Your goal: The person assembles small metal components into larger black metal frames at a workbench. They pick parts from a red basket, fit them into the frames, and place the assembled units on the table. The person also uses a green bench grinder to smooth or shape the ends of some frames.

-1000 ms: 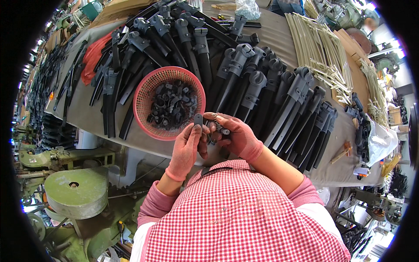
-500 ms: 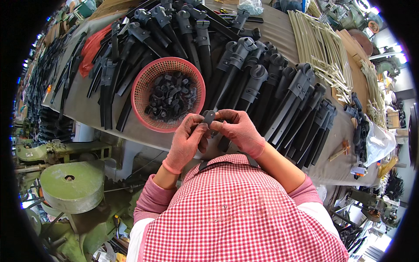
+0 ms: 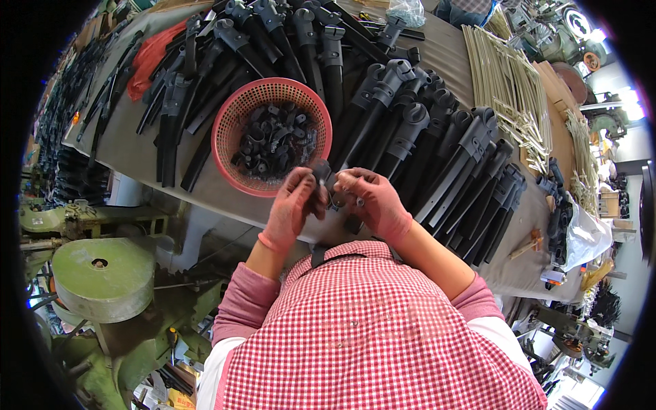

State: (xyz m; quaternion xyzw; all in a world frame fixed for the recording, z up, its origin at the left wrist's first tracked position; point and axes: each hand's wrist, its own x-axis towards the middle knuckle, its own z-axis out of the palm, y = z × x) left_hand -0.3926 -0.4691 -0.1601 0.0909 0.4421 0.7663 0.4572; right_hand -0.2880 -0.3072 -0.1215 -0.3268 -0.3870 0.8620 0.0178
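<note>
My left hand (image 3: 292, 205), in a pinkish-red work glove, is closed in a pinch on a small black plastic part (image 3: 319, 168) with a rounded end. Just to its right, my gloved right hand (image 3: 377, 205) has its fingers bent together. A small shiny metal piece (image 3: 360, 202) shows at its fingers; the rest of its grip is hidden. Both hands are close together in front of my checked apron, near the table's edge. Beyond my left hand stands a pink plastic basket (image 3: 217, 152) holding many black plastic parts (image 3: 270, 140) and small metal pieces.
Black tubes with grey clamp heads (image 3: 410, 123) lie in rows behind and right of my hands; more tubes (image 3: 236, 41) lie behind the basket. Bundled pale rods (image 3: 509, 89) are at the far right. A green machine (image 3: 102, 273) stands left below the table.
My hands have moved slightly apart, and the black part has tilted in my left fingers. A small metal piece now shows at my right hand. The whole view has shifted a little.
</note>
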